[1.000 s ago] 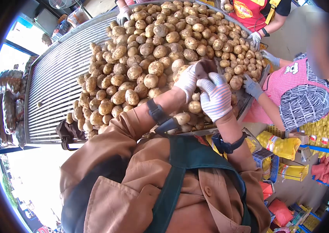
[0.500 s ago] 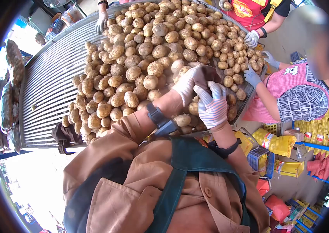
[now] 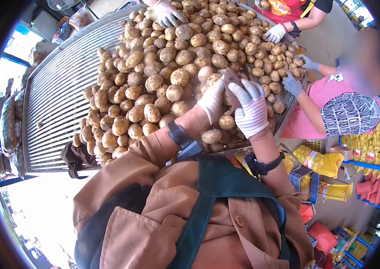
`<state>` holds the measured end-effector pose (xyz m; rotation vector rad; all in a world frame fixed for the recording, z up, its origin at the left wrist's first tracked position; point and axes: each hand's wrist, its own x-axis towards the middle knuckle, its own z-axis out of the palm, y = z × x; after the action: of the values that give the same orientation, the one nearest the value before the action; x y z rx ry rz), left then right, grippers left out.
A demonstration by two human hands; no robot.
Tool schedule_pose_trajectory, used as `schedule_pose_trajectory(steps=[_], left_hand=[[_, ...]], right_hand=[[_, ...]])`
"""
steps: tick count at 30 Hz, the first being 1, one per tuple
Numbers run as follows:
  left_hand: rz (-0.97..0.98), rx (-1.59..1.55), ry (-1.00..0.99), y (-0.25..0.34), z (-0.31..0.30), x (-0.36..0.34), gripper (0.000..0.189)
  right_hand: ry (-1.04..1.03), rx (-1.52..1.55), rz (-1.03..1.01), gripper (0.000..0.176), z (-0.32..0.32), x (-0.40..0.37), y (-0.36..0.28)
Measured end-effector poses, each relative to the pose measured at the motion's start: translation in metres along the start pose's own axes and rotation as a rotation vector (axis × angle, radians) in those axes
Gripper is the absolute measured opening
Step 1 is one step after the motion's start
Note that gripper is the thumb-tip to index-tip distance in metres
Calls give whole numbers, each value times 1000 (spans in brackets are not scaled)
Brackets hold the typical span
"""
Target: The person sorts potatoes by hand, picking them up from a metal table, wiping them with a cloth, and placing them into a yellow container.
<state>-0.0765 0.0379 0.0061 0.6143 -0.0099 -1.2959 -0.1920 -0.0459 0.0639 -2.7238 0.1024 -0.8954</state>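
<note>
Both my gloved hands meet over the near right part of the potato heap. My left hand, in a whitish glove, grips the left edge of a dark brownish cloth. On the cloth's right side, my right hand in a striped glove closes its fingers on it. Whether something is inside the cloth is hidden. Potatoes with soil on them lie around and below both hands, on a slatted metal table.
Co-workers' gloved hands reach onto the heap at the top, upper right and right. A dark cloth hangs over the near left table edge. Yellow sacks and a blue crate stand at the right.
The cloth has shifted from a draped shape to a more upright, narrow one between my hands. My right hand has moved slightly right. A co-worker's hand at the top has moved right onto the potatoes.
</note>
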Motion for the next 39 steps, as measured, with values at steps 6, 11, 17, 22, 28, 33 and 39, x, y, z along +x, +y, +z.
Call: schedule_pose_trajectory(steps=[6, 11, 17, 22, 28, 33, 39], left_hand=[[-79, -176, 111, 1, 2, -8, 66], [-130, -150, 49, 3, -3, 0, 75], [-171, 200, -30, 15, 9, -18, 76], [-102, 309, -224, 22, 2, -31, 67], [11, 174, -309, 35, 22, -54, 65], [-62, 273, -322, 34, 9, -44, 93], [214, 846, -345, 26, 9, -39, 101]], right_hand=[[89, 965, 504, 53, 24, -16, 9], [42, 66, 264, 64, 31, -46, -25], [72, -93, 13, 54, 12, -43, -4], [164, 793, 378, 56, 33, -71, 8], [268, 1069, 688, 64, 16, -65, 19], [281, 359, 222, 68, -14, -42, -18], [66, -3, -96, 56, -26, -35, -9]])
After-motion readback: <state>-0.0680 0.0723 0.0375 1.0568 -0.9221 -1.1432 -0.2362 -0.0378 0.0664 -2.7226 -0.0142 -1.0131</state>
